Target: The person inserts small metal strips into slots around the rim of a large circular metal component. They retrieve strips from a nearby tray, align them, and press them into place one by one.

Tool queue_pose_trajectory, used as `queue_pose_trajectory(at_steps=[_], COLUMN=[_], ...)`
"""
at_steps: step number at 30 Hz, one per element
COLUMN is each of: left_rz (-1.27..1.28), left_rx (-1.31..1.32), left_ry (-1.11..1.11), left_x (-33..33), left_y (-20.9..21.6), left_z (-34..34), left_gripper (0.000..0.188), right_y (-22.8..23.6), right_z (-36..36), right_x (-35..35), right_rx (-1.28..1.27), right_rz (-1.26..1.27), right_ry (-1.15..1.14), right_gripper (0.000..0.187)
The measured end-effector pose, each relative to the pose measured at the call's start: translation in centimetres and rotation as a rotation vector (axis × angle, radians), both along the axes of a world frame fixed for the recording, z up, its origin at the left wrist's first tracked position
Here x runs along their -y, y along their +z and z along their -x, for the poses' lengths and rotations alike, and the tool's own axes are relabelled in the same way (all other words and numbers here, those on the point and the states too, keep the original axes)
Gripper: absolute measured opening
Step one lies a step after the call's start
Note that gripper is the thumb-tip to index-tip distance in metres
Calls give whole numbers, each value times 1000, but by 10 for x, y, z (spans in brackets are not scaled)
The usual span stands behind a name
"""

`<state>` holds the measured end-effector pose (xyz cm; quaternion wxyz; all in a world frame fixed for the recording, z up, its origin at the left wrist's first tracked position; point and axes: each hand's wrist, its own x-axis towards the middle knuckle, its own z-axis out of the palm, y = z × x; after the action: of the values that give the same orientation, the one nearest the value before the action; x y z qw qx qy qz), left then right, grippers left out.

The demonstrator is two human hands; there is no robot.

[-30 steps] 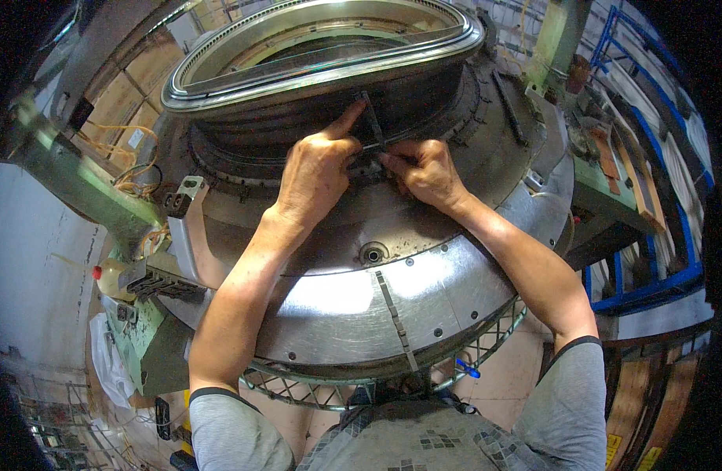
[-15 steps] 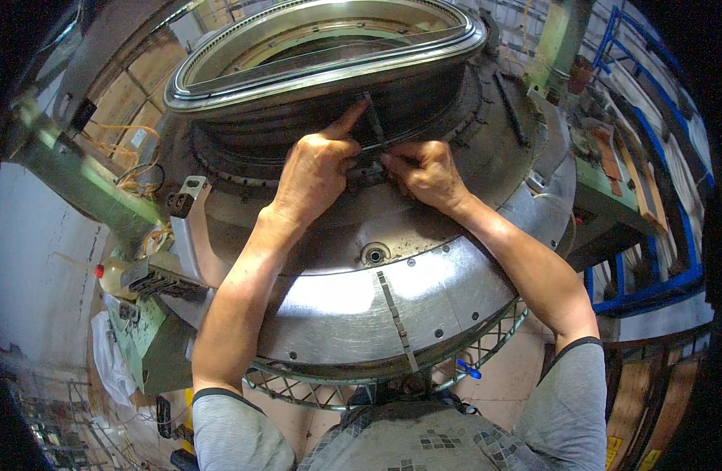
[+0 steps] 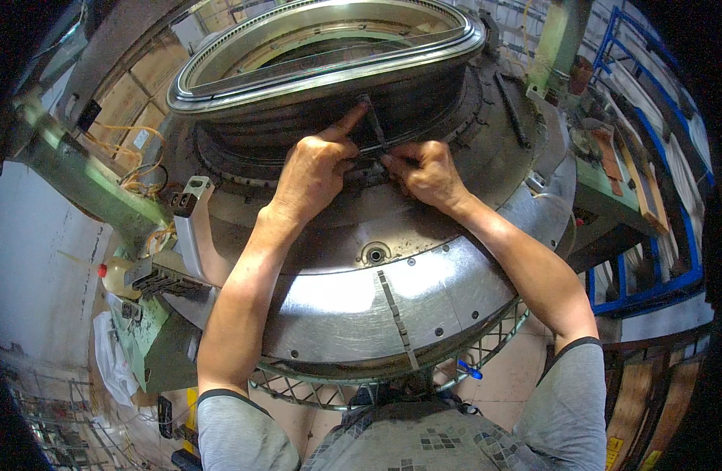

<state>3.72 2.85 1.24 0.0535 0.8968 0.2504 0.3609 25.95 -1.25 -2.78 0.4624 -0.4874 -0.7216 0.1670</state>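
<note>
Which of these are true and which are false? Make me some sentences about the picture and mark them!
1. The bare left hand has its index finger stretched out toward the thin dark metal strip. True.
2. The bare right hand is far from the strip. False: its fingers are by the strip's lower end.
3. The blue metal rack is on the picture's right side. True.
4. The short fabric sleeves are bright red. False: they're grey with dark edges.

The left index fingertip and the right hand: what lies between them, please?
In the head view, a narrow grey strip lies between them, slanting from the index fingertip of the left hand down toward the right hand.
</note>
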Motion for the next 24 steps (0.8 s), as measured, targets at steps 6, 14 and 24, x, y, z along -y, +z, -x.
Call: queue_pose_trajectory(at_steps=[6, 14, 24], left_rz=[15, -30, -89], left_rx=[-16, -82, -79], left_ry=[17, 23, 44], left_x=[2, -1, -2], left_y=[1, 2, -2], left_z=[0, 2, -1], left_gripper=[17, 15, 15], right_y=[0, -4, -5], right_z=[1, 0, 0], right_x=[0, -3, -3], right_rx=[-11, -13, 8], right_rz=[15, 17, -22], right_ry=[-8, -4, -10], right_gripper=[13, 16, 18])
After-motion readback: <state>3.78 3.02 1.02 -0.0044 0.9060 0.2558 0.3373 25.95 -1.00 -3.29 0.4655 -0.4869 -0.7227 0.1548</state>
